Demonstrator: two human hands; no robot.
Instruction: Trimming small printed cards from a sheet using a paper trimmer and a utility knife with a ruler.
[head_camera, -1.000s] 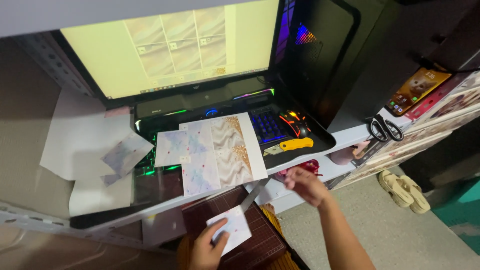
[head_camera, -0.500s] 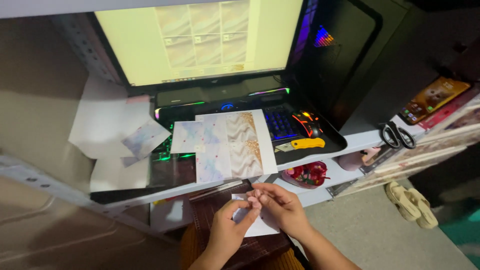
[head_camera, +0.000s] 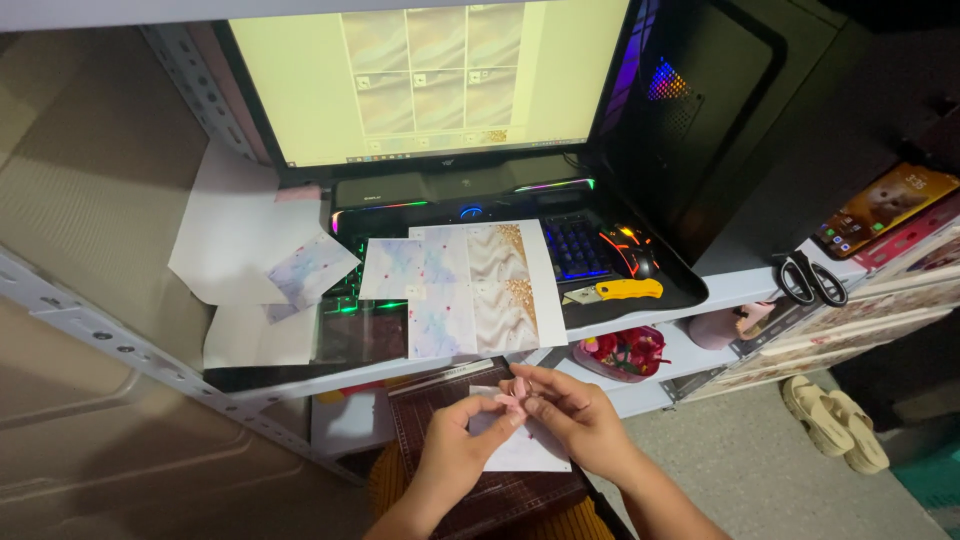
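Note:
My left hand (head_camera: 462, 445) and my right hand (head_camera: 575, 415) meet over a small white paper card (head_camera: 527, 452) that lies on a dark brown cutting board (head_camera: 500, 492) on my lap. Both hands pinch a small pink piece (head_camera: 515, 389) at the card's top edge. Just above, a printed sheet (head_camera: 478, 288) with marbled pastel and gold panels lies across a lit keyboard (head_camera: 575, 250) on the white shelf (head_camera: 745, 285).
A monitor (head_camera: 430, 75) shows the same marbled panels. A yellow utility knife (head_camera: 618, 291) and scissors (head_camera: 808, 277) lie on the shelf, a bowl of red bits (head_camera: 625, 352) below. Loose paper sheets (head_camera: 235, 235) sit left. Sandals (head_camera: 835, 420) are on the floor right.
My right hand came back from the shelf edge to the card, and both hands now pinch the pink piece at its top. The view has shifted slightly.

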